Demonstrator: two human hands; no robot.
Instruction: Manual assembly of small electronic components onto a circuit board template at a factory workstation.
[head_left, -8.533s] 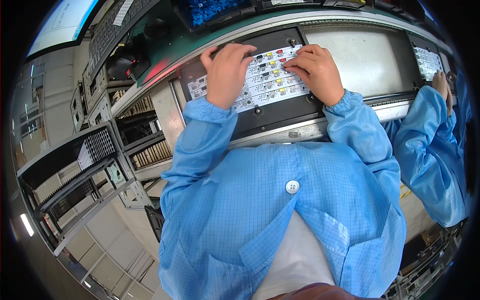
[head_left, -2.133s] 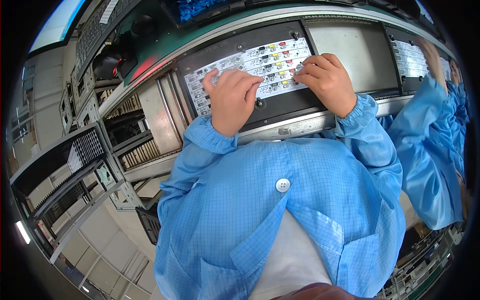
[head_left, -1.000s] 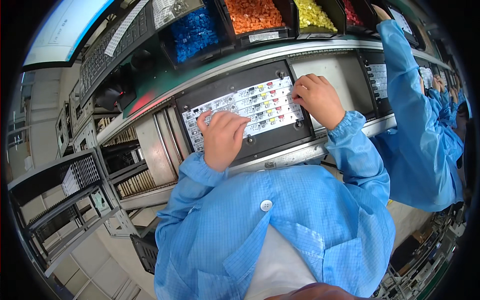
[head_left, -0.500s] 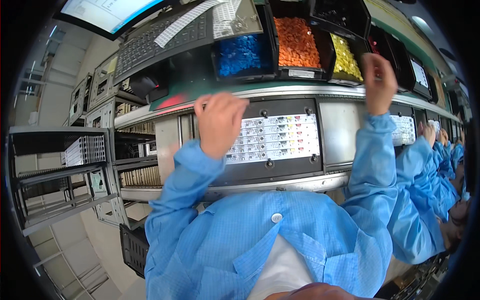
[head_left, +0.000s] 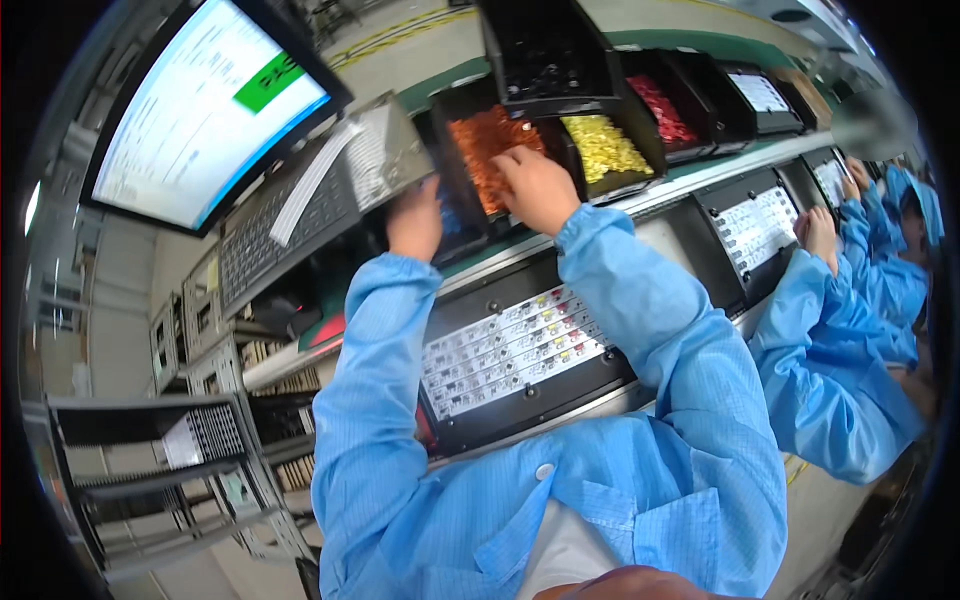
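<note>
My left hand (head_left: 415,225) reaches into the bin of blue pieces (head_left: 453,216), beside the keyboard's right end; its fingers are mostly hidden. My right hand (head_left: 542,192) is over the bin of small orange pieces (head_left: 478,150), its bent fingers somewhat apart and their tips at the pieces. I see nothing held in it. Below my forearms a white circuit-board panel (head_left: 475,372) lies in a black carrier (head_left: 575,392). Rows of small parts, some yellow and red, sit on the panel.
Yellow pieces (head_left: 606,150) and red pieces (head_left: 662,108) fill bins to the right; a black bin (head_left: 550,65) stands higher behind. Far left are a monitor (head_left: 205,120), a keyboard (head_left: 290,225) and a metal rack (head_left: 150,480). At right, a co-worker's hand (head_left: 820,238) is at another panel.
My left hand has moved from above the panel up into the blue bin. My right hand has gone left from near the yellow bin to the orange one. The view has tilted and shifted.
</note>
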